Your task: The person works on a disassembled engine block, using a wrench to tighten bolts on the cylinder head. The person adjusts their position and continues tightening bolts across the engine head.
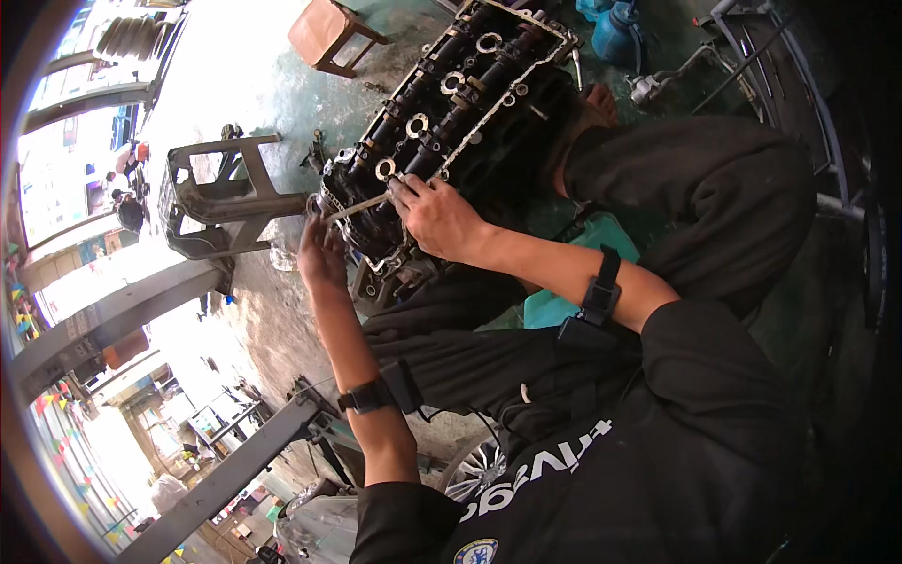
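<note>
An engine with its top uncovered (434, 120) lies in front of me, its two dark camshafts and a pale edge around the rim showing. My right hand (440, 220) is over the near end of it, fingers curled round one end of a thin pale bar (361, 208). At the bar's other end, beside the engine's left corner, is my left hand (322, 249), its fingers bent around that end. A chain (331, 199) runs at this corner, close to the left fingers. The bar's exact kind is too small to tell.
Left of the engine stands a grey metal frame (240, 193). A brown stool (329, 36) is beyond it, and a blue jug (617, 38) sits at the far right. A teal plastic container (554, 307) is by my legs. Metal parts (658, 86) and a rack (799, 70) lie at the right.
</note>
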`<control>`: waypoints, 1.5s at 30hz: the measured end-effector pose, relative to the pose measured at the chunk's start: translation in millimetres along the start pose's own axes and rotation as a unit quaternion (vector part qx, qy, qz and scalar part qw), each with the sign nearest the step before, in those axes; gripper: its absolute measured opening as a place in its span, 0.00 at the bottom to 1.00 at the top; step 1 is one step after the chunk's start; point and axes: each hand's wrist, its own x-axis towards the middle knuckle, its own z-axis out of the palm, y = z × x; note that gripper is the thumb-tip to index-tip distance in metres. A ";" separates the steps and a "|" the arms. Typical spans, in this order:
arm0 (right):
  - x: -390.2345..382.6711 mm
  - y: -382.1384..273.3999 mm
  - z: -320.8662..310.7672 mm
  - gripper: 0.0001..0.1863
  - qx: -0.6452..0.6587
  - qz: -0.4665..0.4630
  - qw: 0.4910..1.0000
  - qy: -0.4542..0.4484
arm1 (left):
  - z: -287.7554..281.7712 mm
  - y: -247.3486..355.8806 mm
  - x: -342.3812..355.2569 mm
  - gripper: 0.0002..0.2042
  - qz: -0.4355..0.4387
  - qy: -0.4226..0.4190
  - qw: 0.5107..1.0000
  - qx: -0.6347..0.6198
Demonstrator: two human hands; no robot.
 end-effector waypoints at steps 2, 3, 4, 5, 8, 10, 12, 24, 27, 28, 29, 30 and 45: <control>-0.5 0.6 0.0 0.22 0.004 0.010 1.000 -0.001 | -10.4 -2.2 -21.9 0.10 -0.002 0.024 0.997 0.077; -0.6 1.0 0.4 0.22 0.005 0.014 1.000 -0.006 | -15.2 -6.5 -34.1 0.10 0.013 0.054 0.989 0.138; -0.8 0.8 0.7 0.22 0.012 0.014 1.000 -0.019 | -20.9 -10.3 -47.0 0.09 0.035 0.005 0.980 0.194; -0.7 0.4 1.0 0.22 0.017 0.022 0.999 -0.016 | -24.7 -14.1 -58.5 0.09 0.056 -0.008 0.958 0.280; 0.9 -2.3 1.6 0.23 0.045 0.039 0.998 -0.002 | -27.2 -26.1 -90.9 0.09 -0.042 -0.109 0.943 0.313; 1.8 -5.1 1.1 0.23 0.048 0.044 0.998 -0.019 | -20.2 -31.1 -105.3 0.10 -0.094 -0.171 0.929 0.315; 2.4 -6.0 0.0 0.22 0.066 0.061 0.996 -0.009 | -6.5 -38.3 -112.9 0.10 -0.127 -0.203 0.920 0.310; 6.8 9.1 -14.7 0.16 0.103 0.084 0.990 -0.042 | 49.0 -31.4 -79.5 0.13 0.231 -0.257 0.734 0.584; 7.3 11.0 -20.5 0.16 0.057 0.079 0.995 -0.037 | 54.3 -32.3 -74.0 0.20 0.315 -0.209 0.715 0.589; 8.6 11.1 -22.9 0.16 0.042 0.076 0.996 -0.035 | 55.8 -32.8 -73.3 0.22 0.324 -0.219 0.694 0.604; 10.6 11.2 -25.5 0.15 0.039 0.086 0.995 -0.045 | 56.4 -32.3 -73.2 0.23 0.328 -0.225 0.674 0.623; 12.9 12.7 -28.2 0.14 0.034 0.095 0.993 -0.053 | 57.7 -33.2 -74.3 0.23 0.314 -0.207 0.666 0.643; 15.4 28.8 -7.4 0.14 0.164 0.118 0.979 -0.009 | 61.0 -43.8 -84.5 0.24 0.364 -0.156 0.584 0.708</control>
